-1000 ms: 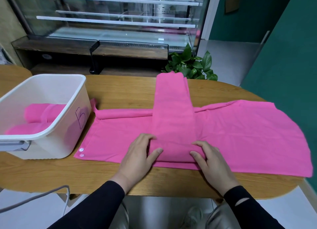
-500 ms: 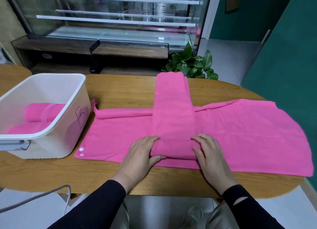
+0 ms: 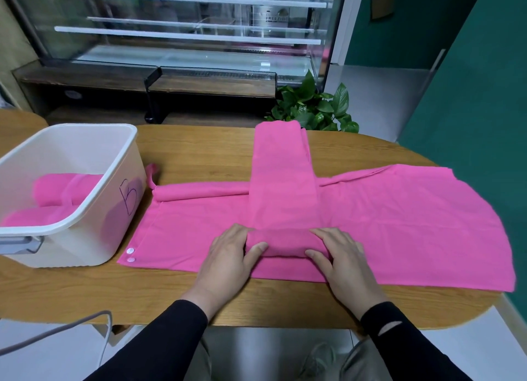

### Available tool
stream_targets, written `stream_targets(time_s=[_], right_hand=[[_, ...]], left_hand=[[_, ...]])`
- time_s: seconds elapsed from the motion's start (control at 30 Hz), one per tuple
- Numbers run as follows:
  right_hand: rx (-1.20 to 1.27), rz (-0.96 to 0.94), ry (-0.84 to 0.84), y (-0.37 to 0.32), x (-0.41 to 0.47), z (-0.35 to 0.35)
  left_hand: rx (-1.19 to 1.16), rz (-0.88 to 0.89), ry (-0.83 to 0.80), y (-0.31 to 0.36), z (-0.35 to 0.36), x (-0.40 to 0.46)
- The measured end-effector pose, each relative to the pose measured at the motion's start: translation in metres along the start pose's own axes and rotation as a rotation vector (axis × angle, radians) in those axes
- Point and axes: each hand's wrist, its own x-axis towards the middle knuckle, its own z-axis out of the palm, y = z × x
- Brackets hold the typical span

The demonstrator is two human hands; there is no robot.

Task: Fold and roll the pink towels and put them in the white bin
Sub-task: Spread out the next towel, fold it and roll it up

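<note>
A long folded pink towel strip [image 3: 282,175] runs away from me across the wooden table [image 3: 199,152]. Its near end is rolled into a short roll [image 3: 281,242]. My left hand [image 3: 228,255] holds the roll's left end, thumb on the near side and fingers over the top. My right hand [image 3: 342,258] holds the right end the same way. Beneath the strip a second pink towel [image 3: 399,215] lies spread flat, its far left edge rolled over. The white bin [image 3: 94,238] stands at the left with rolled pink towels [image 3: 57,189] inside.
A glass display case [image 3: 185,38] stands behind the table, and a green plant [image 3: 313,106] sits at the far edge. A grey cable [image 3: 105,323] hangs below the table's near left edge. A green wall is on the right.
Both hands have rolled the strip's near end away from me. The flat fold became a thicker roll, now slightly farther from the table's near edge.
</note>
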Motion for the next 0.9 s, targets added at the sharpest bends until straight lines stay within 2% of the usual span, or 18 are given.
stream_targets(time_s=[0.27, 0.37, 0.43, 0.53, 0.77, 0.83, 0.9], right_hand=[[0.030, 0.038, -0.091, -0.001, 0.018, -0.011], [0.068, 0.054, -0.158, -0.001, 0.028, -0.016], [0.086, 0.071, -0.194, -0.001, 0.033, -0.018], [0.094, 0.107, -0.208, 0.000, 0.035, -0.015], [0.085, 0.171, -0.123, -0.003, 0.041, -0.004], [0.022, 0.190, -0.049, -0.006, 0.043, -0.001], [-0.090, 0.129, 0.085, -0.012, 0.042, 0.001]], left_hand=[[-0.010, -0.066, -0.052, 0.006, -0.008, 0.016], [-0.008, 0.051, 0.002, 0.003, -0.009, 0.022], [0.068, 0.186, 0.058, 0.004, -0.008, 0.024], [0.165, 0.262, 0.122, 0.000, -0.007, 0.022], [0.284, 0.298, -0.023, -0.017, -0.006, 0.016], [0.304, 0.288, -0.031, -0.015, -0.006, 0.020], [0.296, 0.273, -0.057, -0.016, -0.006, 0.025]])
